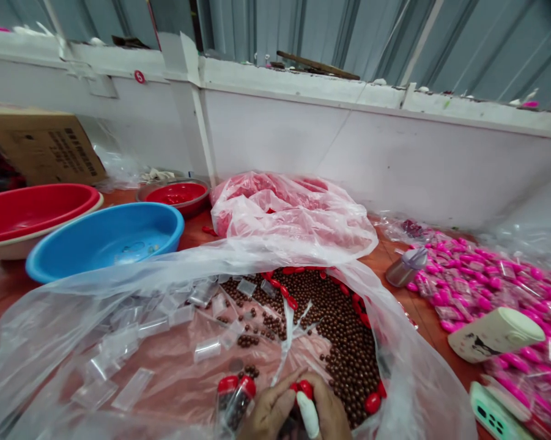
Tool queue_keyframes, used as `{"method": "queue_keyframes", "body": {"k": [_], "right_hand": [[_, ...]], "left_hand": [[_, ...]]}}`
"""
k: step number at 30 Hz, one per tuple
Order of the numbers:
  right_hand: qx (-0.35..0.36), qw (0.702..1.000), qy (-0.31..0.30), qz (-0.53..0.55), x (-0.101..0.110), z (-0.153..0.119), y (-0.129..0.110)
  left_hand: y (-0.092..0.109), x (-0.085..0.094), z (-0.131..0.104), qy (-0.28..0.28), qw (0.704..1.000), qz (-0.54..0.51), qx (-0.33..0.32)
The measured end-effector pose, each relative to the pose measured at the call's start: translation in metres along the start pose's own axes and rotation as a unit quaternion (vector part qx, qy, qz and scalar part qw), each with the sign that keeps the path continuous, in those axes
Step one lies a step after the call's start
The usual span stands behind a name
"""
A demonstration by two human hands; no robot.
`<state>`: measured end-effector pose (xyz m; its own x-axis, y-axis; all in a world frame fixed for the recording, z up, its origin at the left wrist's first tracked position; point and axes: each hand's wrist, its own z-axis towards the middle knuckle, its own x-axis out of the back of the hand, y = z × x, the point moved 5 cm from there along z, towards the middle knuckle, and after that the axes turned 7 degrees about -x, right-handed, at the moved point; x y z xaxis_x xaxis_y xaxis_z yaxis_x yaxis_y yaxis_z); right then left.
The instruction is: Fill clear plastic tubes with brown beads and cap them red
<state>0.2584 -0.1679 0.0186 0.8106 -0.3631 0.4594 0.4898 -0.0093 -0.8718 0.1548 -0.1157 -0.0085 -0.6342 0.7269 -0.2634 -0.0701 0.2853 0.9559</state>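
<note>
At the bottom middle, my left hand (269, 408) and my right hand (326, 408) are closed together around a small glossy red cap (305, 388). What lies beneath the cap is mostly hidden by the fingers. One right-hand finger wears a white covering (308, 415). Just left of my left hand stand clear tubes (236, 406) with red tops and dark contents. Around the hands spreads a clear plastic sheet (188, 360) bearing many round brown balls (351, 366), mainly on the right. Empty clear tubes (207, 350) are scattered on its left side.
Behind the sheet sits a plastic bag (293, 214) of red pieces. A blue basin (105, 214) and a red basin (41, 211) stand at left near a cardboard box (50, 146). Pink packed items (477, 269), a white cup (495, 335) and a phone (495, 409) lie at right.
</note>
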Motion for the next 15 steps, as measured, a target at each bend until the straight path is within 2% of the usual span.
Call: {"method": "queue_keyframes", "body": {"k": [3,6,8,10,12,14,15], "right_hand": [[-0.024,0.999,-0.004,0.047,-0.001,0.005,0.005],[-0.106,0.985,0.025,0.137,0.004,0.015,0.012],[-0.190,0.956,0.026,0.223,0.005,0.023,0.016],[-0.285,0.901,-0.002,0.328,0.002,0.031,0.018],[-0.332,0.850,-0.033,0.407,0.001,0.037,0.017],[-0.355,0.833,-0.064,0.419,0.004,0.041,0.016],[-0.358,0.842,-0.084,0.395,0.006,0.043,0.016]], "left_hand": [[-0.005,0.002,0.005,0.019,1.000,-0.014,-0.016],[-0.006,0.005,0.008,0.042,0.998,-0.023,-0.037],[-0.004,0.008,0.009,0.060,0.996,-0.031,-0.050],[-0.004,0.011,0.010,0.071,0.995,-0.045,-0.058],[-0.008,0.012,0.012,0.074,0.994,-0.060,-0.058],[-0.013,0.013,0.013,0.078,0.993,-0.074,-0.053],[-0.015,0.014,0.012,0.076,0.992,-0.083,-0.049]]}}
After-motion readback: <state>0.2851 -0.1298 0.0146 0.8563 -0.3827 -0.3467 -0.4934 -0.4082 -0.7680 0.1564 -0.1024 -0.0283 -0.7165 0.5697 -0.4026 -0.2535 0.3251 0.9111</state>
